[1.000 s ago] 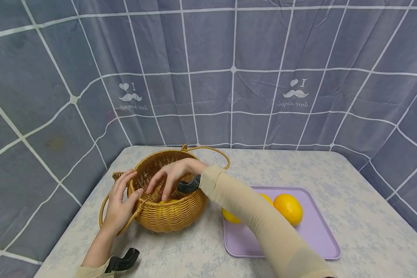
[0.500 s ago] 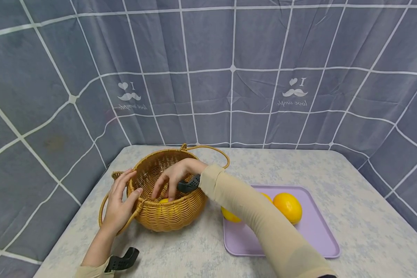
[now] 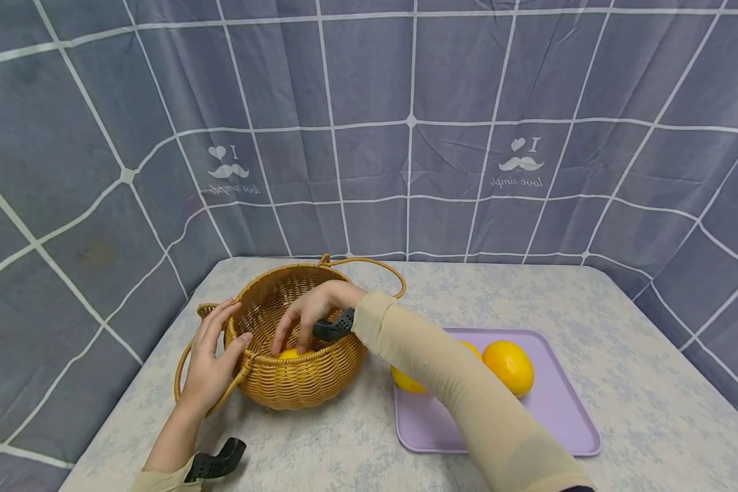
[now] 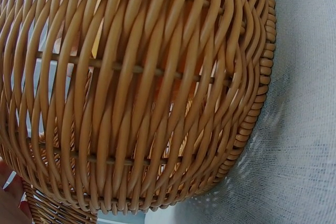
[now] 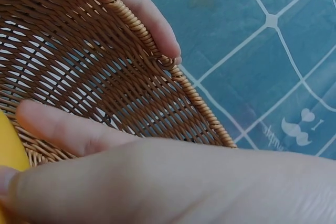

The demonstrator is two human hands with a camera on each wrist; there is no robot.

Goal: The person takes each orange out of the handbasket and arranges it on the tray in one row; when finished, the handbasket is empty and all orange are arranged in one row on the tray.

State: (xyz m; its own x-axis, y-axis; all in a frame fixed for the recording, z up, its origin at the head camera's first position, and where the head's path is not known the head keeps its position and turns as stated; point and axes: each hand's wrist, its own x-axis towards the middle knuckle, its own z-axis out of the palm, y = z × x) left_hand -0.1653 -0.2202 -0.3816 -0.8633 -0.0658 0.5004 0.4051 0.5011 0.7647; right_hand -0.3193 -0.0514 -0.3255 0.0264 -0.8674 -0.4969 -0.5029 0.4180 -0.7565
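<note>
The tan wicker basket (image 3: 307,383) sits tilted on the left half of the table. My left hand (image 3: 212,362) grips its left rim, thumb at the inner edge and fingers along the outside. My right hand (image 3: 312,309) reaches down into the basket, with curled fingers about a yellow, lemon-like fruit (image 3: 290,354). In the right wrist view the thumb presses this yellow fruit (image 5: 10,148); most of it lies out of frame. Wicker wall (image 4: 131,93) fills the left wrist view, with yellow and orange patches showing through the weave.
A lilac tray (image 3: 566,417) stands on the right of the table, with several yellow fruits (image 3: 508,368) partly hidden behind my right sleeve (image 3: 461,383). The basket's handle loop (image 3: 381,263) sticks out behind my right wrist. A blue checked curtain (image 3: 369,164) hangs behind the table.
Inside the basket, my right fingers have shifted slightly right and closed about the yellow fruit, which shows a little more. The left hand and the basket stay put.
</note>
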